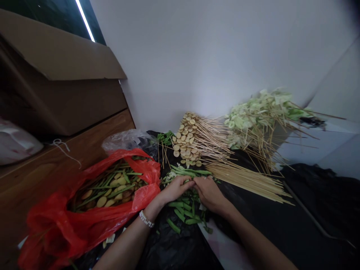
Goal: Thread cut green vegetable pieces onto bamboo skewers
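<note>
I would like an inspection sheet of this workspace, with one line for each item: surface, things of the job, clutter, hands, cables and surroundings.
Surface: black plastic at the hands, wooden bench to the left.
Things: green pieces under the hands; bare skewers; skewered tan slices; skewered pale green slices.
Clutter: red bag holding green stalks and slices; clear bag; white string.
Hands: left hand, with bracelet, and right hand meet above the green pieces; any held item is hidden.
Cables: nothing seen.
Surroundings: white wall; cardboard box.
</note>
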The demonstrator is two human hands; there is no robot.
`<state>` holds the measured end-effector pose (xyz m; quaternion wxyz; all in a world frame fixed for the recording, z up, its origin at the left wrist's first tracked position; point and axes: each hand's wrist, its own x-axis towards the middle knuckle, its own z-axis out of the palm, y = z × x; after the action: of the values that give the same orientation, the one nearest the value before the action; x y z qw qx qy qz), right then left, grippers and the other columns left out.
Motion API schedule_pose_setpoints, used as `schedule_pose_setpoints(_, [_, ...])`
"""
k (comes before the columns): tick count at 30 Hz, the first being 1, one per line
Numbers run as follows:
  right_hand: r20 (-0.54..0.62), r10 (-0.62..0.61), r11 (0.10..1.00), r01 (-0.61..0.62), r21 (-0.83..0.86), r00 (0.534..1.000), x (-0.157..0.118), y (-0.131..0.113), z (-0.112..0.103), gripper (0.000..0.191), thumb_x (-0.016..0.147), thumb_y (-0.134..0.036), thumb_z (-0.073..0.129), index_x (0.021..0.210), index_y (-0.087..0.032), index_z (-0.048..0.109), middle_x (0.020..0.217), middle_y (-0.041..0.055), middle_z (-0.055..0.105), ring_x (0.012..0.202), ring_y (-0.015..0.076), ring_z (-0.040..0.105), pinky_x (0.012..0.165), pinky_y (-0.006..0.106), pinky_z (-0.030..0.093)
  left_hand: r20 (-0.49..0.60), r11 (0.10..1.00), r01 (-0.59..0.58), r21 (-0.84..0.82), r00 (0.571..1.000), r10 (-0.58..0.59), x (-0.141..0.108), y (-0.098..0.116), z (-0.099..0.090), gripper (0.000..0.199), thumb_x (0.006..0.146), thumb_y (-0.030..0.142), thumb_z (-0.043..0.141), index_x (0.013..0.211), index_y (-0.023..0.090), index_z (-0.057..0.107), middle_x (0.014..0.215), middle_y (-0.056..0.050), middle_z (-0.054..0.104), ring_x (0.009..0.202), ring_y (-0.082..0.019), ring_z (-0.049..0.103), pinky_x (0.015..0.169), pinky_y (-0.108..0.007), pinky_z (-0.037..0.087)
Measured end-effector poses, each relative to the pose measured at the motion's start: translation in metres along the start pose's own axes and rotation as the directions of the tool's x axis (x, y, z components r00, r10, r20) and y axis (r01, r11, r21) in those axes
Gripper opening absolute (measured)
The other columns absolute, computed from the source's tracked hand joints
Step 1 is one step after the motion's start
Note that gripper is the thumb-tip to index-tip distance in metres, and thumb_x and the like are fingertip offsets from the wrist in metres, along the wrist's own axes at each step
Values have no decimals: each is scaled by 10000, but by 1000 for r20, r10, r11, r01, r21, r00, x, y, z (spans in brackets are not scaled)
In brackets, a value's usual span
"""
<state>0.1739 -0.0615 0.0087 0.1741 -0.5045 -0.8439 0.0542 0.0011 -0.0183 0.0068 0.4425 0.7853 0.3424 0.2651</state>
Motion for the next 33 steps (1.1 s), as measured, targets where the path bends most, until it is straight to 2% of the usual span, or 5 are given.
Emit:
schedule_pose_setpoints(8, [-205,134,975,-92,203,969,3,-9,14,263,959,-225,291,799,-203,499,791,30,609,748,167,522,691,282,301,-101,920,83,-383,986,-131,5,-1,15,467,804,599,511,667,153,537,532,44,412,481,-81,317,465,-218,234])
schedule_pose_setpoints(18, [-228,369,709,-114,696,901,8,15,-1,315,940,-400,342,1037,-205,571,605,-39,494,583,146,497,594,251,384,-244,514,-57,-856,921,-304,7,7,-6,325,783,460,618,779,146,533,579,60,408,410,-26,278,380,-166,151])
schedule_pose_setpoints(25, [-136,187,666,-24,745,973,7,4,12,554,922,-266,372,1448,-183,219,761,-16,600,687,137,575,709,265,455,-166,751,63,-658,960,-226,4,8,14,364,710,417,722,888,108,651,588,27,525,509,-64,449,465,-177,293])
schedule_pose_setpoints(29, [-150,166,717,-14,697,975,6,3,14,566,924,-275,409,1448,-188,214,817,-1,631,724,144,589,727,279,468,-219,708,24,-706,943,-250,5,7,10,325,691,386,748,838,113,654,556,42,502,491,-55,434,486,-177,329])
schedule_pose_setpoints(33, [-245,44,911,62,409,969,8,14,17,398,929,-225,397,1324,-192,441,1121,91,626,1048,203,529,911,360,403,-277,407,-115,-906,888,-368,5,6,-16,200,750,304,685,756,129,588,543,62,421,419,-24,332,371,-134,210])
